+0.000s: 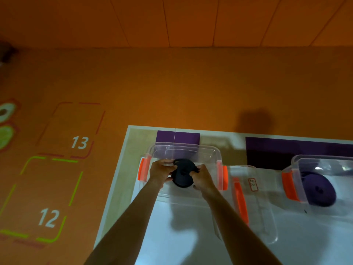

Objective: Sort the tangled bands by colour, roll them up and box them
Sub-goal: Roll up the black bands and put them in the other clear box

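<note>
A rolled-up black band [183, 175] hangs inside a clear plastic box [183, 148] with orange latches at the table's far left. My left hand [160, 172] grips the roll's left side and my right hand [202, 175] grips its right side, fingers curled round the edge. A second clear box [322, 161] at the right holds a rolled purple band [318, 189].
A clear lid [254, 203] with an orange latch and a small red label lies on the white table between the two boxes. Purple patches mark the table's far edge. The orange floor at left carries marked squares numbered 12 and 13.
</note>
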Action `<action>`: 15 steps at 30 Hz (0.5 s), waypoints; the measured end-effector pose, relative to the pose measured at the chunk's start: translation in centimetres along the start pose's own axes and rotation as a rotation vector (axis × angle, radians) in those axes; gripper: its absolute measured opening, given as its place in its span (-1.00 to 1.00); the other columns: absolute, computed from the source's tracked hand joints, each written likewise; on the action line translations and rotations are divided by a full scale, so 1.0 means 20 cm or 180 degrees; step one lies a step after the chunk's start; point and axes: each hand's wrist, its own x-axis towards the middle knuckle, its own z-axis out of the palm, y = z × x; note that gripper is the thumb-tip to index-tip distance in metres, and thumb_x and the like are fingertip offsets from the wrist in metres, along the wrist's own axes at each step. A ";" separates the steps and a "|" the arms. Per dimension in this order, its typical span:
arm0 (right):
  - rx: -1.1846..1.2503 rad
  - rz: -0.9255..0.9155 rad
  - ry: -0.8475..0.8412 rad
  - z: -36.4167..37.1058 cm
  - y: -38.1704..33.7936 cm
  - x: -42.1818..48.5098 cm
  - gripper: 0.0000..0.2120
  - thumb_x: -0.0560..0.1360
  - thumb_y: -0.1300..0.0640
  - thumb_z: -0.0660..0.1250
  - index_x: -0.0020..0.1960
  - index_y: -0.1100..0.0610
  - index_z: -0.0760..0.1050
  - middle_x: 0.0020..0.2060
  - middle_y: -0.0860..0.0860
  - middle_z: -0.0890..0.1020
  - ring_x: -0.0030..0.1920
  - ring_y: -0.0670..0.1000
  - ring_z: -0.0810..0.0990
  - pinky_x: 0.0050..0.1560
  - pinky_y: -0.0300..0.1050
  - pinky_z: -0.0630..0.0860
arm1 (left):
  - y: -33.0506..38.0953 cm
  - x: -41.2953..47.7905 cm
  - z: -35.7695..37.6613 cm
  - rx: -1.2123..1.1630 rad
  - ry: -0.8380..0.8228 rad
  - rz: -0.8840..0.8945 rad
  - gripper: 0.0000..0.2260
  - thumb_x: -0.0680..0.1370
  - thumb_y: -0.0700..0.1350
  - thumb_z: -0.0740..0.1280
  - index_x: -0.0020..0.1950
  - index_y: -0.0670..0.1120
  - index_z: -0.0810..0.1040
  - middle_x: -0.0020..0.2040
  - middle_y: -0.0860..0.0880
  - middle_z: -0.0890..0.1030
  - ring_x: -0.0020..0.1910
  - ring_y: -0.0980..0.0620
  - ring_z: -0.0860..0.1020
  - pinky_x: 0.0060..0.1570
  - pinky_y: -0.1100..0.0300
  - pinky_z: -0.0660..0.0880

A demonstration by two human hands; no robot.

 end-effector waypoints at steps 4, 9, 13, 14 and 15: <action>-0.0223 0.0052 -0.0100 0.03 0.02 0.05 -0.70 0.67 0.20 0.30 0.38 0.22 0.42 0.10 0.13 0.54 0.08 0.12 0.56 0.15 0.13 0.67 | -0.04 0.09 0.01 0.0276 0.0050 0.0065 -0.79 0.56 -0.37 0.48 0.17 -0.19 0.65 0.17 -0.25 0.69 0.15 -0.28 0.69 0.07 -0.12 0.66; -0.0477 0.0015 -0.0096 0.05 0.04 0.08 -0.64 0.64 0.19 0.31 0.41 0.26 0.42 0.27 0.24 0.56 0.35 0.25 0.49 0.33 0.23 0.56 | -0.06 0.18 0.04 0.1035 0.0196 0.0235 -0.71 0.58 -0.29 0.49 0.29 -0.25 0.62 0.23 -0.27 0.66 0.21 -0.31 0.65 0.21 -0.22 0.63; -0.0445 0.0036 -0.0083 0.05 0.05 0.09 -0.66 0.65 0.16 0.30 0.40 0.25 0.44 0.28 0.23 0.56 0.36 0.24 0.49 0.32 0.22 0.57 | -0.07 0.20 0.05 0.1487 0.0255 0.0412 -0.70 0.63 -0.18 0.45 0.34 -0.22 0.58 0.26 -0.26 0.65 0.24 -0.27 0.64 0.29 -0.16 0.60; -0.0459 0.0030 -0.0086 0.05 0.05 0.09 -0.67 0.65 0.16 0.29 0.38 0.26 0.46 0.26 0.23 0.57 0.35 0.24 0.49 0.32 0.21 0.57 | -0.08 0.20 0.05 0.1580 0.0256 0.0499 -0.71 0.65 -0.16 0.43 0.34 -0.22 0.58 0.27 -0.25 0.65 0.24 -0.26 0.64 0.29 -0.15 0.60; -0.0470 0.0021 -0.0088 0.05 0.05 0.09 -0.69 0.65 0.15 0.29 0.35 0.27 0.48 0.24 0.23 0.58 0.33 0.23 0.50 0.32 0.19 0.57 | -0.08 0.19 0.05 0.1693 0.0254 0.0592 -0.72 0.66 -0.14 0.41 0.34 -0.21 0.58 0.26 -0.24 0.65 0.23 -0.25 0.64 0.29 -0.13 0.60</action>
